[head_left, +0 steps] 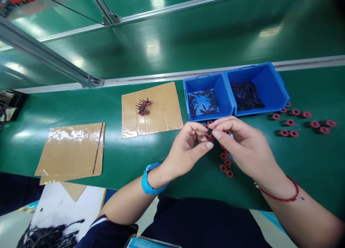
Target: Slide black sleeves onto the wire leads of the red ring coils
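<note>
My left hand is closed, with a small red-and-black wound motor stator between thumb and fingers. Right beside it, my right hand pinches with thumb and forefinger at the stator's edge; what lies in that pinch is too small to make out. Under and between the hands, more stators lie in a cluster on the green table. Just beyond my fingers stand two blue bins: the left bin holds short black tube pieces, the right bin a heap of black pieces.
Several stators stand at the right. A cardboard sheet left of the bins carries a few stators with black-tipped leads. More cardboard sheets lie farther left. A metal frame post rises behind; black cables lie lower left.
</note>
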`<state>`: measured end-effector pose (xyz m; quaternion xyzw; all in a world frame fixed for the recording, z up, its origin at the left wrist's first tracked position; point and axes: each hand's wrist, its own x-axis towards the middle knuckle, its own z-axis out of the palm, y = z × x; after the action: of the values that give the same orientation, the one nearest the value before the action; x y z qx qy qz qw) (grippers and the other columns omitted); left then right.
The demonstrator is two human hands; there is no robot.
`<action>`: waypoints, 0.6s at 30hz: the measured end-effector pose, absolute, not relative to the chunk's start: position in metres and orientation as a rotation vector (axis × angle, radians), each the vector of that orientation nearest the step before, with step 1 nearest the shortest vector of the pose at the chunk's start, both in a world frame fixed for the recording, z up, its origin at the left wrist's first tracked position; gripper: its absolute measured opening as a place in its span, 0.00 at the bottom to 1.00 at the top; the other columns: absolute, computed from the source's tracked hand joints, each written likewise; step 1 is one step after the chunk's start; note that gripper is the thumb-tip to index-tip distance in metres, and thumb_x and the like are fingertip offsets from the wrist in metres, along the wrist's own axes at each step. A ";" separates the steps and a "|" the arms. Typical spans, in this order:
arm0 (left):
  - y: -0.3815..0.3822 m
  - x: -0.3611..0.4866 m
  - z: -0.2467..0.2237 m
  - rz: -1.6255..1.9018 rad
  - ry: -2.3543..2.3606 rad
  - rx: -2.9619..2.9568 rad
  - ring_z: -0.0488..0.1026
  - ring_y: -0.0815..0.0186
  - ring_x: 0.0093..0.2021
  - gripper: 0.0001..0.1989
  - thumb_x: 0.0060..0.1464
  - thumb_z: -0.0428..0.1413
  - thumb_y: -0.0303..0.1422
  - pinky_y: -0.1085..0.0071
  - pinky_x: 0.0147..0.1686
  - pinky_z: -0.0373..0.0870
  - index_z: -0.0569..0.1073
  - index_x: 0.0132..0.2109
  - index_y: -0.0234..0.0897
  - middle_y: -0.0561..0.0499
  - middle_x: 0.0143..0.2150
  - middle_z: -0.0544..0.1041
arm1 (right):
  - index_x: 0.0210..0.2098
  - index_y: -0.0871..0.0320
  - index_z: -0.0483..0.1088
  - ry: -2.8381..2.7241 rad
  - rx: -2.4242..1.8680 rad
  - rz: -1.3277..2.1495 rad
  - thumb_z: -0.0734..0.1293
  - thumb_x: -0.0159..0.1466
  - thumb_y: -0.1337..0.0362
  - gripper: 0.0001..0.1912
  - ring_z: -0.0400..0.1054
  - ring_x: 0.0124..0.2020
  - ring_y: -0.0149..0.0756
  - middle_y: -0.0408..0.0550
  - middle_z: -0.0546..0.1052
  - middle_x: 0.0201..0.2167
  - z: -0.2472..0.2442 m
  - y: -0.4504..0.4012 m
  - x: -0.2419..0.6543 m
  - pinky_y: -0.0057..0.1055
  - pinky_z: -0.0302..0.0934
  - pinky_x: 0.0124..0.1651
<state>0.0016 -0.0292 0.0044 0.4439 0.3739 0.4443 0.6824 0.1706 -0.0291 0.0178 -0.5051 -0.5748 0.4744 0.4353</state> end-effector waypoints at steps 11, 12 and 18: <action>-0.025 -0.002 0.008 0.913 0.718 0.741 0.76 0.72 0.35 0.08 0.56 0.63 0.31 0.73 0.41 0.72 0.74 0.43 0.36 0.51 0.39 0.78 | 0.29 0.53 0.73 -1.406 -1.280 1.264 0.68 0.66 0.63 0.08 0.70 0.39 0.33 0.42 0.76 0.35 0.021 -0.025 0.184 0.31 0.64 0.43; -0.025 -0.002 0.008 0.920 0.716 0.712 0.76 0.72 0.35 0.08 0.57 0.63 0.31 0.74 0.40 0.72 0.75 0.43 0.36 0.51 0.38 0.79 | 0.30 0.53 0.73 -1.429 -1.288 1.168 0.68 0.66 0.65 0.07 0.70 0.40 0.33 0.42 0.76 0.36 0.021 -0.026 0.185 0.31 0.64 0.44; -0.025 -0.002 0.012 0.848 0.637 0.635 0.77 0.71 0.34 0.08 0.60 0.61 0.33 0.73 0.39 0.72 0.77 0.45 0.35 0.48 0.39 0.81 | 0.35 0.50 0.76 -1.335 -1.274 1.082 0.69 0.66 0.63 0.03 0.72 0.41 0.34 0.43 0.78 0.37 0.020 -0.026 0.189 0.31 0.67 0.45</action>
<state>-0.0019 -0.0251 0.0121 0.2977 0.2985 0.3976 0.8150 0.1887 -0.0258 0.0199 -0.5223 -0.5472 0.4437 0.4805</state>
